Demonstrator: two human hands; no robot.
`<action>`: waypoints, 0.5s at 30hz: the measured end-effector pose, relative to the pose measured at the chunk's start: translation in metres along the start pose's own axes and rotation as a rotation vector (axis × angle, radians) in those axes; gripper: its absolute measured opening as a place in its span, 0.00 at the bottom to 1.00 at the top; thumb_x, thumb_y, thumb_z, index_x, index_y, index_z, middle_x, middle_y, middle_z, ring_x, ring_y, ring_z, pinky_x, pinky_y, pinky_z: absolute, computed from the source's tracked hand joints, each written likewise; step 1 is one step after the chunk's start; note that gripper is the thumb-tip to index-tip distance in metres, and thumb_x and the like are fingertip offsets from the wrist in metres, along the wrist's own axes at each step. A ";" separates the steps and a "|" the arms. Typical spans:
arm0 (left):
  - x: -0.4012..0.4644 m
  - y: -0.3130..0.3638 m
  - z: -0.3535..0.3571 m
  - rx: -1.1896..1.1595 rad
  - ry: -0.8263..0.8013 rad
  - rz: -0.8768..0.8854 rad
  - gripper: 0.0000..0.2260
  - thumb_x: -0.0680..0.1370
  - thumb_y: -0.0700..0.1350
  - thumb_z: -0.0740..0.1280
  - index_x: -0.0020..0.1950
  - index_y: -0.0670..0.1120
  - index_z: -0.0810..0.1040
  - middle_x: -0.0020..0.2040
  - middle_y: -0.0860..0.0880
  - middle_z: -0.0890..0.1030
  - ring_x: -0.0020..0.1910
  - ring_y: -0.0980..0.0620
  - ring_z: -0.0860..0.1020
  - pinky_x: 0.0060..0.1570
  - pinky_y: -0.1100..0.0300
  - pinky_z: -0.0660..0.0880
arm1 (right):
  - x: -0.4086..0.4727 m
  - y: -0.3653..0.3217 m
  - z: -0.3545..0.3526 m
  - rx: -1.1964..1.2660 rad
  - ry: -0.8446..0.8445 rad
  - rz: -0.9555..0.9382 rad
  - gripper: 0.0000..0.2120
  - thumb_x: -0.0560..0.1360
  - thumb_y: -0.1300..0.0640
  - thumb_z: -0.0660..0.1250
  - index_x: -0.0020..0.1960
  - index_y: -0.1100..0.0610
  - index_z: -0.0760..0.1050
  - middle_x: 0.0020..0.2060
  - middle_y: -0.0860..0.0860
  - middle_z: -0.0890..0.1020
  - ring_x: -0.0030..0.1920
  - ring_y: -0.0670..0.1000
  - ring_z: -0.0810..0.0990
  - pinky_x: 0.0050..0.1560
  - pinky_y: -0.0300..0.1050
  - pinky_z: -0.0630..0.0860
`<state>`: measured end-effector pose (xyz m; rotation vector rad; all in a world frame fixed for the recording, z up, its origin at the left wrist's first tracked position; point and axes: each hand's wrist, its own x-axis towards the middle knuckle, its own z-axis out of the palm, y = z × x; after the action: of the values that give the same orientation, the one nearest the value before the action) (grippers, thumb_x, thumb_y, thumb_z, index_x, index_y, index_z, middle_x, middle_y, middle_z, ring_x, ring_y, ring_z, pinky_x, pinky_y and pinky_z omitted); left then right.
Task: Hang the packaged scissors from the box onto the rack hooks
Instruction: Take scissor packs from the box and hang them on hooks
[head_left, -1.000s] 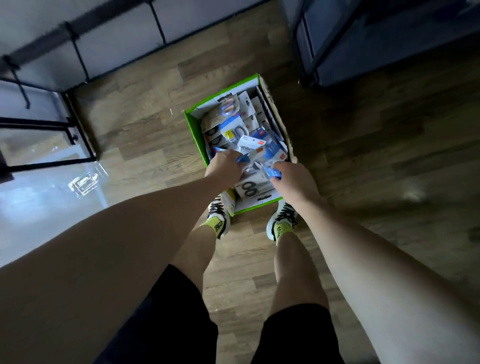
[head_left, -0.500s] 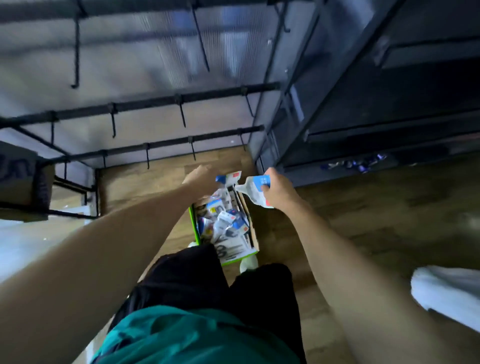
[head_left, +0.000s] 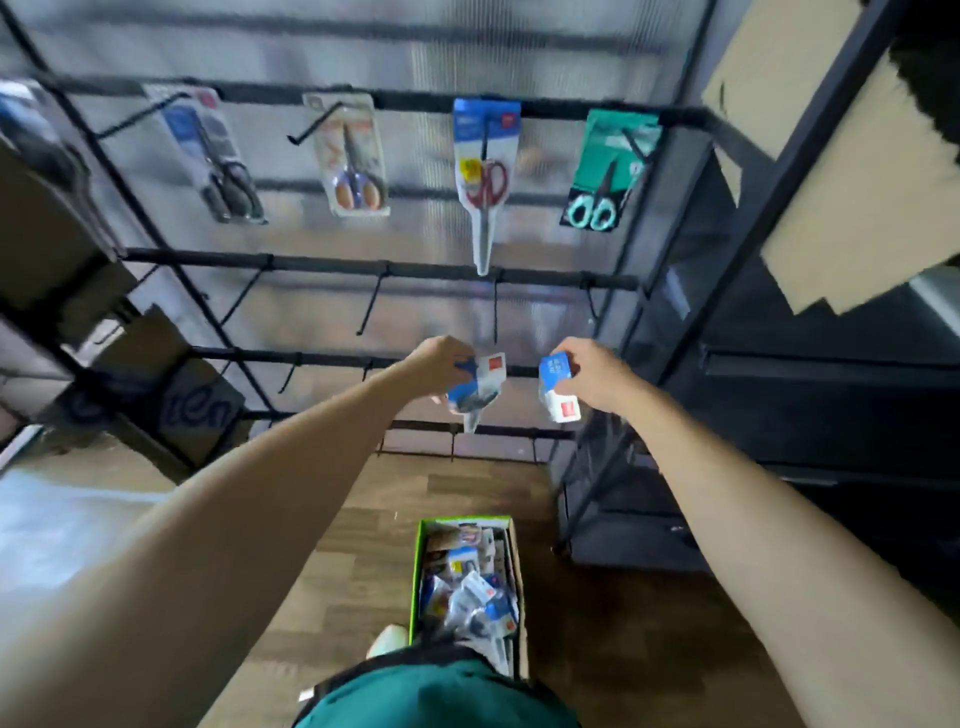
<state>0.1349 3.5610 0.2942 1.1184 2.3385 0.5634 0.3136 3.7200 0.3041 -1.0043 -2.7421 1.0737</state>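
Note:
My left hand (head_left: 434, 364) grips a blue-and-white scissors pack (head_left: 475, 392) in front of the rack's lower bars. To its right, my right hand (head_left: 589, 376) holds a second blue-and-white pack (head_left: 556, 389) at the same height. The black rack (head_left: 374, 267) has several hooks; its top bar carries four hung packs: black scissors (head_left: 213, 150), orange-handled scissors (head_left: 350, 156), red-handled scissors (head_left: 485, 176) and teal-handled scissors (head_left: 608, 166). The hooks on the bars below hold nothing. The green box (head_left: 415, 577) stands on the floor below, full of several more packs.
A dark shelving unit (head_left: 779, 364) stands to the right of the rack. Cardboard boxes (head_left: 156, 395) sit on shelves at the left. A brown cardboard sheet (head_left: 857, 182) leans at the upper right. Wooden floor (head_left: 623, 649) surrounds the box.
Both hands took packs out of the box and lifted them up to the rack. The view rose from the floor to the hooks.

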 end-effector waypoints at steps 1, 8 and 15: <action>-0.009 0.001 -0.011 -0.033 0.036 -0.019 0.11 0.76 0.37 0.66 0.58 0.42 0.80 0.47 0.42 0.79 0.42 0.42 0.81 0.30 0.58 0.79 | 0.003 -0.010 -0.006 0.004 0.013 -0.039 0.16 0.68 0.65 0.72 0.51 0.50 0.73 0.42 0.53 0.81 0.41 0.53 0.76 0.36 0.41 0.69; -0.062 -0.014 -0.083 -0.128 0.256 -0.105 0.03 0.76 0.39 0.68 0.48 0.43 0.81 0.44 0.42 0.80 0.38 0.42 0.83 0.34 0.51 0.82 | 0.021 -0.093 -0.015 0.065 0.059 -0.230 0.08 0.70 0.64 0.70 0.44 0.52 0.78 0.32 0.47 0.82 0.27 0.48 0.78 0.29 0.36 0.73; -0.120 -0.057 -0.142 -0.079 0.459 -0.135 0.08 0.78 0.40 0.65 0.49 0.39 0.83 0.42 0.45 0.80 0.39 0.49 0.78 0.39 0.58 0.76 | 0.029 -0.191 0.027 0.030 -0.030 -0.417 0.11 0.73 0.64 0.73 0.50 0.49 0.80 0.42 0.50 0.84 0.39 0.52 0.82 0.43 0.53 0.82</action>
<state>0.0836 3.4098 0.4060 0.8532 2.7213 0.9334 0.1778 3.6148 0.3958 -0.3828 -2.7663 1.0547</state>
